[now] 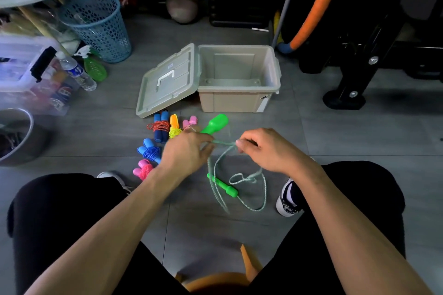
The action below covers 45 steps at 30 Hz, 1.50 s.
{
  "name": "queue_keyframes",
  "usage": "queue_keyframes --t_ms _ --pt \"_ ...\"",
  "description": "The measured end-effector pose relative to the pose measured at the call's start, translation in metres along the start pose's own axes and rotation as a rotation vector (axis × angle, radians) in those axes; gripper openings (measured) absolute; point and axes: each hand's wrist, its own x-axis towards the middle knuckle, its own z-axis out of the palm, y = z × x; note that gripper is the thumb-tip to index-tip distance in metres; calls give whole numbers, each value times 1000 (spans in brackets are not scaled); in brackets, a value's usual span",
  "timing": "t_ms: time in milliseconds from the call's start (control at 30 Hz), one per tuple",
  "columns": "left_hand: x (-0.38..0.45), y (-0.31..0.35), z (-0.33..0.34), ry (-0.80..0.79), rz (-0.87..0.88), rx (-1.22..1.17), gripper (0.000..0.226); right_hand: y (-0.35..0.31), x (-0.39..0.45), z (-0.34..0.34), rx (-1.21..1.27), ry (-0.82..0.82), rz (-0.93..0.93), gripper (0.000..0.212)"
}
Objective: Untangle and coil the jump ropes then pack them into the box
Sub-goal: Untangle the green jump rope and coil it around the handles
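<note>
Hands pinching a green rope above the floor, box open beyond them.

The left hand (185, 151) curls its fingers round a green handle (214, 124) that juts up and away from its grip, thumb and fingertips closed on the cord where it leaves the handle. The right hand (262, 148), just beside it, pinches the same green rope (239, 189) between thumb and forefinger, other fingers loosely bent. Below both grips the cord hangs in tangled loops to the floor (335, 132), where the second handle (225, 187) lies. Left of the left grip lie five coiled ropes (159, 128). Beyond the grips stands the box (239, 100), its lid (167, 81) leaning on its left side.
</note>
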Motion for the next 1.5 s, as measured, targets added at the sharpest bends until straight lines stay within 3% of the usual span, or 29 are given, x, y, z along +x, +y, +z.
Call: queue_keyframes --t_ms 67,167,233,367,467,533,633,733,800,933,1033,1100,1167,1267,1333,1400,1500 --pt "3 -16 -3 -85 -204 166 20 3 -3 -6 35 16 25 30" --pt "2 -31 -6 -259 -434 212 26 4 -4 -8 51 20 34 32" --pt "0 -26 -5 -295 -329 115 29 4 -4 -7 60 23 31 32" --pt "-5 7 -5 -164 131 -244 35 1 -1 -2 53 10 15 31" --pt "-8 21 3 -49 203 -148 20 0 0 4 14 -27 12 32" --pt "-6 15 3 -30 76 55 20 0 -2 2 15 -25 21 29" --pt "1 -18 5 -211 -309 330 23 4 -6 -10 68 38 38 23" --pt "-4 -42 5 -377 -550 299 29 8 -8 -13 80 74 45 20" --pt "-5 -36 7 -391 -467 163 31 9 -9 -11 81 61 35 20" --pt "-8 4 2 -148 19 -187 46 8 -6 -5 67 19 2 21" --pt "-8 21 8 -43 193 -335 32 3 -4 0 59 -3 -17 20" --pt "-6 19 12 -12 149 -371 24 1 -5 -1 51 -9 -10 19" --pt "-3 9 13 2 43 -263 17 2 -6 -5 60 10 5 20" --pt "-2 -22 15 -177 -324 89 18 6 -8 -13 90 56 29 21" --pt "-6 -38 16 -319 -526 203 22 9 -9 -13 98 65 39 21" --pt "-7 -42 18 -367 -520 178 24 10 -10 -12 97 55 42 20" --pt "-6 -24 17 -270 -242 -95 41 10 -8 -9 95 36 24 21"
